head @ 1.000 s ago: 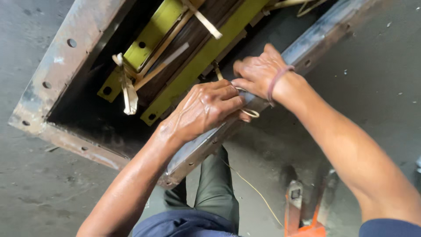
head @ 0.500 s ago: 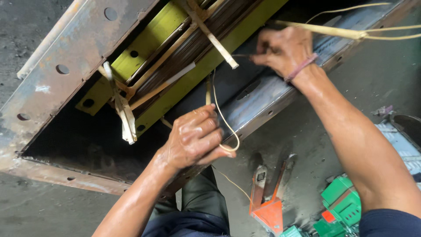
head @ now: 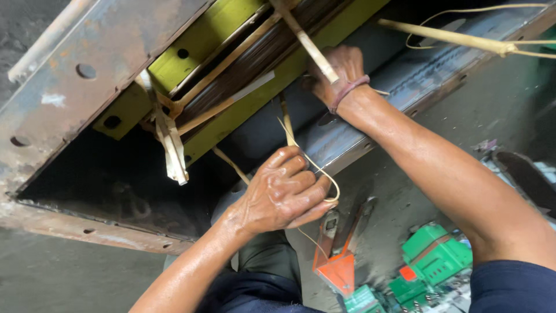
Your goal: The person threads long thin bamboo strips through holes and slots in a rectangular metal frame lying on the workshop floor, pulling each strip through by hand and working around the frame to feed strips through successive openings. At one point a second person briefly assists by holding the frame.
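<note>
Crouching over a rusty steel frame (head: pixel 69 87) that holds a yellow-green clamped core (head: pixel 255 81), a worker tightens pale binding tape (head: pixel 315 168): the left hand (head: pixel 284 197) is clenched on its loop at the frame's near rail, the right hand (head: pixel 341 72) pinches a strand further in. Keeping both pulls even should prevent slack. Orange-handled pliers (head: pixel 339 261) and green tools (head: pixel 434 255) lie on the concrete floor (head: pixel 58 278).

Tan strap (head: pixel 315 168) looped at rail edge, held in left hand (head: pixel 282 197).
Thin, flat, pale tan band. It runs down from the yellow-green channel (head: pixel 278 75), curves over the left fingers into an open loop, and trails below as a thin tail. Right hand (head: pixel 336 72) grips a flat tan strip (head: pixel 307 43) crossing the channel diagonally.
</note>
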`<state>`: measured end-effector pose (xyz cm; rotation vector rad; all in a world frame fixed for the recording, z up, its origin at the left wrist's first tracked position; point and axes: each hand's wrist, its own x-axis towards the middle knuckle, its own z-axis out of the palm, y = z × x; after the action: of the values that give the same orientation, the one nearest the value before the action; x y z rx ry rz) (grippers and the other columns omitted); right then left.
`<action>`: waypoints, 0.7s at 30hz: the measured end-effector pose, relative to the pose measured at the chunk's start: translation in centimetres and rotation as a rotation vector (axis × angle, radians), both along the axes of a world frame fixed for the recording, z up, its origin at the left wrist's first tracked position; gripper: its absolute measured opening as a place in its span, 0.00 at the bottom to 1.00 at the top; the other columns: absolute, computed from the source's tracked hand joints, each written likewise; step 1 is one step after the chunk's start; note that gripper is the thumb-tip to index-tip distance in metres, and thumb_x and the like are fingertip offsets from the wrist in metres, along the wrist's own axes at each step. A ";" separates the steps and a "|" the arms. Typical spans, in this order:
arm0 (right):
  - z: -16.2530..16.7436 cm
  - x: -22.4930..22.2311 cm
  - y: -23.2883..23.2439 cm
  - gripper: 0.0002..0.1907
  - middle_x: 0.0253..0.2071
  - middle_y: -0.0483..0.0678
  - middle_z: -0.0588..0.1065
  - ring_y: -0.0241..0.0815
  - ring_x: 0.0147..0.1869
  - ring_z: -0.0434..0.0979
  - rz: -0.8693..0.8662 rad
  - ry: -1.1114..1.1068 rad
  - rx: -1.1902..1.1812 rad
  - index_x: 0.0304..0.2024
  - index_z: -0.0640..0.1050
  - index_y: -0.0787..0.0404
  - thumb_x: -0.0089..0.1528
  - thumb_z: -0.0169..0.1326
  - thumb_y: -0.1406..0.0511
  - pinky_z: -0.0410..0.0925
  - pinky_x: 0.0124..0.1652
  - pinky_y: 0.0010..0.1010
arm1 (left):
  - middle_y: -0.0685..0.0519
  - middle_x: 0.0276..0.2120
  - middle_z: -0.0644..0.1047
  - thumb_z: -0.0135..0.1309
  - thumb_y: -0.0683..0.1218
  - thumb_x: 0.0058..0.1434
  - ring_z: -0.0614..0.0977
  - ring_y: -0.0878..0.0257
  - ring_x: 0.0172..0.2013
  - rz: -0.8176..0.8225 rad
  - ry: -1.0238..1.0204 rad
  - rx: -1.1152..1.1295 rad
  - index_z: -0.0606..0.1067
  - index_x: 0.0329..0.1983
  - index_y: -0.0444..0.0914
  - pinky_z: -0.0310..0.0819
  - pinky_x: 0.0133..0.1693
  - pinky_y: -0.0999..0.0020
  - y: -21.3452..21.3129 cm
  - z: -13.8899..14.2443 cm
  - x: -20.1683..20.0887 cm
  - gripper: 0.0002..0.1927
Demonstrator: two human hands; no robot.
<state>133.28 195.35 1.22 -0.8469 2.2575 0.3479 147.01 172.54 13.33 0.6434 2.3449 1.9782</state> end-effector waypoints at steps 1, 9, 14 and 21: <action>0.3 0.2 0.2 0.15 0.29 0.51 0.78 0.53 0.33 0.80 -0.053 -0.017 -0.091 0.33 0.84 0.51 0.61 0.63 0.49 0.69 0.31 0.43 | 0.53 0.26 0.69 0.64 0.51 0.61 0.75 0.54 0.34 0.000 -0.006 -0.004 0.78 0.45 0.35 0.72 0.53 0.53 0.4 0.0 0.4 0.16; 5.1 -1.8 1.8 0.13 0.27 0.52 0.77 0.55 0.31 0.76 0.207 0.095 -0.247 0.31 0.84 0.53 0.58 0.64 0.52 0.64 0.32 0.47 | 0.48 0.36 0.76 0.62 0.53 0.63 0.78 0.49 0.45 0.014 -0.048 0.048 0.75 0.35 0.38 0.72 0.59 0.49 2.5 -0.3 3.2 0.14; 9.9 -4.0 3.4 0.19 0.26 0.49 0.75 0.51 0.28 0.73 -0.017 0.195 -0.240 0.25 0.74 0.59 0.67 0.61 0.57 0.64 0.32 0.41 | 0.48 0.38 0.76 0.64 0.54 0.61 0.78 0.49 0.49 0.048 -0.076 0.119 0.73 0.30 0.38 0.71 0.64 0.47 1.7 -0.4 3.6 0.17; 6.9 -2.1 0.3 0.25 0.28 0.51 0.73 0.54 0.29 0.73 -0.218 0.244 -0.411 0.32 0.75 0.60 0.72 0.62 0.49 0.63 0.31 0.44 | 0.51 0.31 0.72 0.66 0.50 0.63 0.77 0.53 0.41 0.135 -0.019 0.031 0.77 0.39 0.36 0.73 0.59 0.53 1.5 -0.1 3.3 0.14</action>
<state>131.15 195.64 8.12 -0.7796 2.6717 -0.1275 150.31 174.01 13.26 0.4764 2.4115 2.0682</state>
